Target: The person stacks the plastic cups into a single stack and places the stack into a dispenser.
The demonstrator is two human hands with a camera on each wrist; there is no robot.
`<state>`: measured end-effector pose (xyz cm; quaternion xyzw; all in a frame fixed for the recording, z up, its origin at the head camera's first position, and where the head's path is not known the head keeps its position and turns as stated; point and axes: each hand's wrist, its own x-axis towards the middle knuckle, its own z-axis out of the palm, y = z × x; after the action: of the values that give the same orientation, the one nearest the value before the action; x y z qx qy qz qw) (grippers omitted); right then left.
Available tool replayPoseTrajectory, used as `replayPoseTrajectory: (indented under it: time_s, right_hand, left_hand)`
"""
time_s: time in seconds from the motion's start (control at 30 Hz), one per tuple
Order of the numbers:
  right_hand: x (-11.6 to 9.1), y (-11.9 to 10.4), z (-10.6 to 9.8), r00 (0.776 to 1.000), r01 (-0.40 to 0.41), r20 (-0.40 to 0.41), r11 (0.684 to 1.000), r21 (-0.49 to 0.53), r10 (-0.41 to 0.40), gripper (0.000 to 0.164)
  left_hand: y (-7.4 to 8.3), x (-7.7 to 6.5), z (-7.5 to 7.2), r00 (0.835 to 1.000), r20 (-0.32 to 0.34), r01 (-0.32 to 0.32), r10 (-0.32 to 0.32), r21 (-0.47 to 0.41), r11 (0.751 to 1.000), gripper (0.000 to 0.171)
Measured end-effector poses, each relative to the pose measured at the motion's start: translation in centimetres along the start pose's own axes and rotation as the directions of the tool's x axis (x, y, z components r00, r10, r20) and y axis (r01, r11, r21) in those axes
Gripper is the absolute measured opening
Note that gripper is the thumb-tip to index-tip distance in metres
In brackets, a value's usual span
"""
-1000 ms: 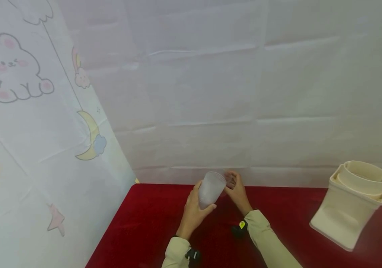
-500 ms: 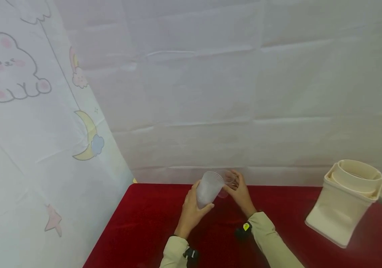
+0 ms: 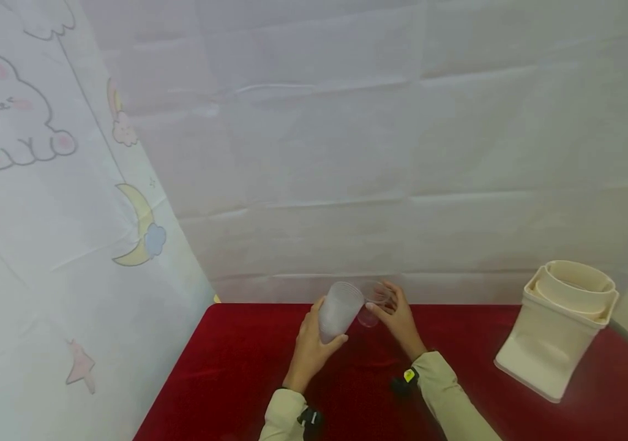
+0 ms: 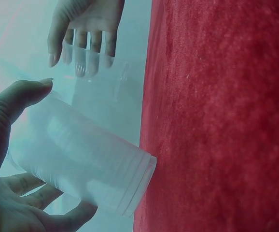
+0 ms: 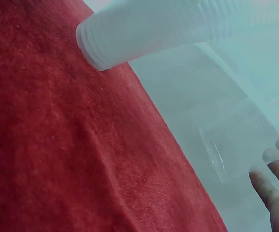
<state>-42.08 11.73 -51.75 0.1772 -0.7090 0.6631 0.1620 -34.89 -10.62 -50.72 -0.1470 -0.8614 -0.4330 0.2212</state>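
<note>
My left hand (image 3: 308, 352) grips a stack of nested, translucent plastic cups (image 3: 340, 311), tilted with the mouth end up and toward the right hand. Several stacked rims (image 5: 216, 21) show in the right wrist view. To its right, my right hand (image 3: 402, 324) holds a single clear plastic cup (image 3: 368, 317), thumb on one side and fingers on the other. Through its thin wall the fingers (image 4: 95, 43) show in the left wrist view. The single cup is out of the stack and close beside it, its base pointing down over the table.
A red cloth covers the table (image 3: 237, 367). On the right stands a cream plastic container (image 3: 545, 343) with a round, open collar at its top. A pale sheet (image 3: 314, 153) hangs behind the table, and a cartoon-printed one (image 3: 27, 245) on the left.
My right hand has drawn the single cup rightward, away from the stack, and the gap between them has grown. The left hand keeps its grip. The head view has turned slightly right.
</note>
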Motion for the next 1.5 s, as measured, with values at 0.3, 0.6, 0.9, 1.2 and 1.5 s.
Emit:
replayPoseTrajectory:
  time_s: [0.3, 0.6, 0.9, 1.2, 1.5]
  right_hand:
    - [-0.7, -3.2, -0.5, 1.000, -0.022, 0.009, 0.999, 0.039, 0.022, 0.070]
    - [-0.2, -1.1, -1.1, 1.000, -0.015, -0.022, 1.000, 0.028, 0.016, 0.070]
    - [-0.1, -1.2, -1.6, 1.000, 0.017, -0.019, 0.999, 0.045, -0.016, 0.069]
    - [0.5, -2.2, -2.0, 0.999, 0.037, -0.015, 0.997, 0.068, -0.036, 0.068]
    - [0.0, -5.8, -2.5, 1.000, 0.026, 0.005, 0.999, 0.035, -0.026, 0.067]
  left_hand:
    - [-0.1, 0.1, 0.1, 1.000, -0.001, -0.002, 0.002, 0.001, 1.000, 0.091]
    - [-0.3, 0.3, 0.4, 0.999, -0.019, -0.030, 0.030, 0.005, 1.000, 0.091]
    - [-0.2, 0.3, 0.3, 1.000, -0.009, -0.015, 0.015, -0.015, 1.000, 0.090]
    - [-0.2, 0.5, 0.2, 1.000, -0.008, -0.016, 0.016, -0.027, 0.999, 0.089]
    - [-0.3, 0.6, 0.3, 1.000, -0.008, -0.022, 0.022, -0.026, 0.999, 0.089]
